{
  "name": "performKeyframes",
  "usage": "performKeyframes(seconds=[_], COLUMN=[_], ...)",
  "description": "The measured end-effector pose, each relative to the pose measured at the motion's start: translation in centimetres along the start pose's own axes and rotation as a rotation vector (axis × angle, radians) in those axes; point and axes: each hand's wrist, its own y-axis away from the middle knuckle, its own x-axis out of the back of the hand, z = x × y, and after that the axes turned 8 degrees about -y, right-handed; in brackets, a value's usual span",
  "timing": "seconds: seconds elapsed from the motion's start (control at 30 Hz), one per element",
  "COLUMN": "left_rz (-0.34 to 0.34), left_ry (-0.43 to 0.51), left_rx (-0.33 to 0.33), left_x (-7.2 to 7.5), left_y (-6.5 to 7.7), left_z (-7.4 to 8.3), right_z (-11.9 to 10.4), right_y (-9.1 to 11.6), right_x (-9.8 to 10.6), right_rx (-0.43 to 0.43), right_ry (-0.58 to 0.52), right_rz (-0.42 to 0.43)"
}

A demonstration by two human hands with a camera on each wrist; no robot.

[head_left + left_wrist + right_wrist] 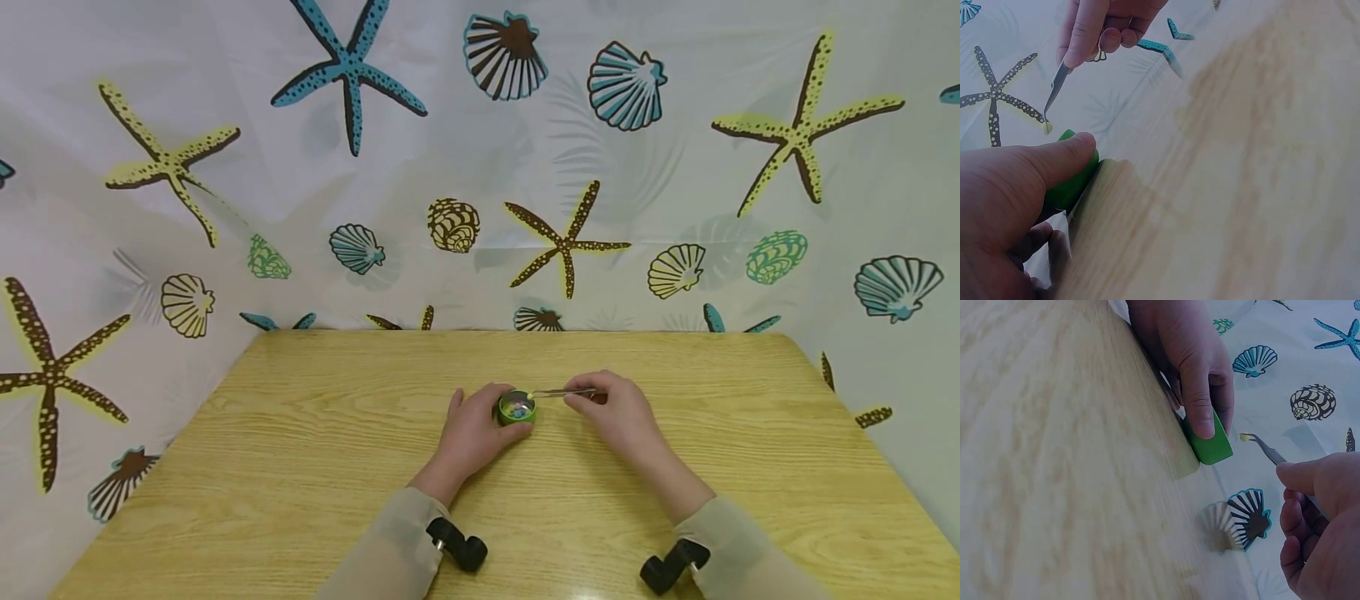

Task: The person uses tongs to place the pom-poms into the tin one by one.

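Note:
A small green cup (517,422) stands on the wooden table, with several tiny coloured pieces (517,410) in its bottom. My left hand (474,427) grips it from the side, the thumb along its near wall. In the right wrist view the cup's green wall (1214,449) shows below that thumb. My right hand (617,410) pinches thin metal tweezers (555,392) that point left. Their bent tip holds a small yellow piece (1245,437), which hangs just above the cup's right rim in the head view. The left wrist view also shows this yellow piece (1048,129) beyond the thumb.
The wooden table (300,433) reaches back to a white cloth (420,167) printed with starfish and shells. This cloth hangs behind the table and along both sides. A black camera mount (457,546) sits at my left sleeve, another mount (675,567) at my right.

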Motion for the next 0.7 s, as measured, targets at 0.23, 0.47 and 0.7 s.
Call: performKeyframes(seconds=[0.23, 0.47, 0.7], left_rz=[-0.001, -0.001, -0.004], left_ry=[-0.002, -0.002, -0.003], left_rx=[-0.004, -0.004, -0.003], left_x=[0.08, 0.13, 0.12], left_y=[0.00, 0.00, 0.09], left_z=[0.09, 0.16, 0.16], right_z=[0.13, 0.32, 0.34], right_y=[0.05, -0.01, -0.02], right_x=[-0.25, -0.49, -0.34], right_rx=[-0.008, -0.005, -0.011], right_ry=[0.014, 0.019, 0.002], right_rz=[-0.002, 0.003, 0.007])
